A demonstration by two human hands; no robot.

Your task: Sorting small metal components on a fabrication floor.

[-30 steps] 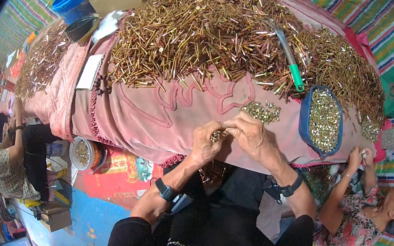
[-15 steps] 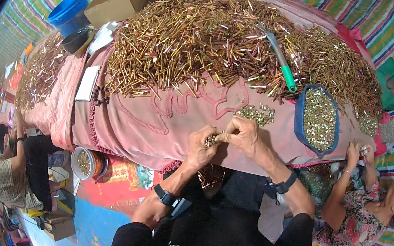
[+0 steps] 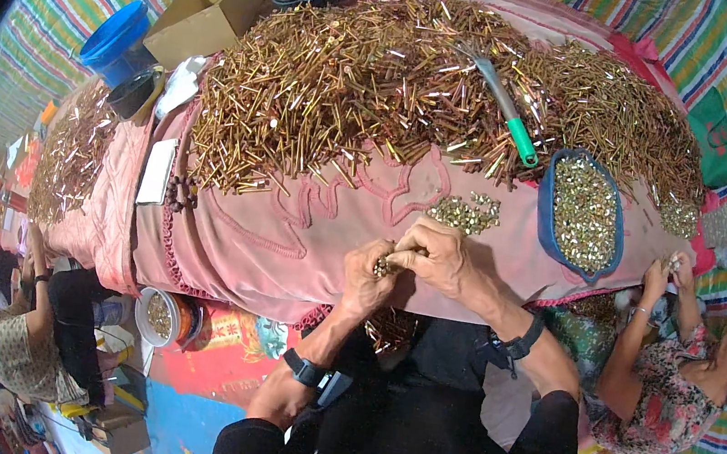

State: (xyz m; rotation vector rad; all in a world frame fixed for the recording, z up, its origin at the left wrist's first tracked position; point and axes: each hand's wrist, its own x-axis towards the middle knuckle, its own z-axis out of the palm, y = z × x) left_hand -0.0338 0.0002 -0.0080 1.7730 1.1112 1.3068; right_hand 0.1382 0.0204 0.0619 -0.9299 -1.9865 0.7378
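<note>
Close over the near edge of the pink cloth, my left hand (image 3: 366, 281) is closed round a small bunch of brass-coloured bolts (image 3: 383, 267), whose round ends show at the fingers. My right hand (image 3: 435, 257) meets it there, thumb and fingers pinched at the bolt ends. Whatever the right fingertips hold is too small to make out. Just beyond the right hand lies a small heap of brass-coloured nuts (image 3: 464, 213). To its right, a blue tub (image 3: 543, 216) is full of similar small pieces.
A wide pile of long bolts (image 3: 308, 91) covers the table's far side, with a green-handled tool (image 3: 520, 142) on it. Back left stand a cardboard box (image 3: 196, 35), a blue bucket (image 3: 118, 34) and black tubs. Co-workers sit at right (image 3: 663, 395) and left (image 3: 21, 352).
The view has shifted slightly. My hands stay together at the bunch, with the right fingertips moved a little over the bolt ends.
</note>
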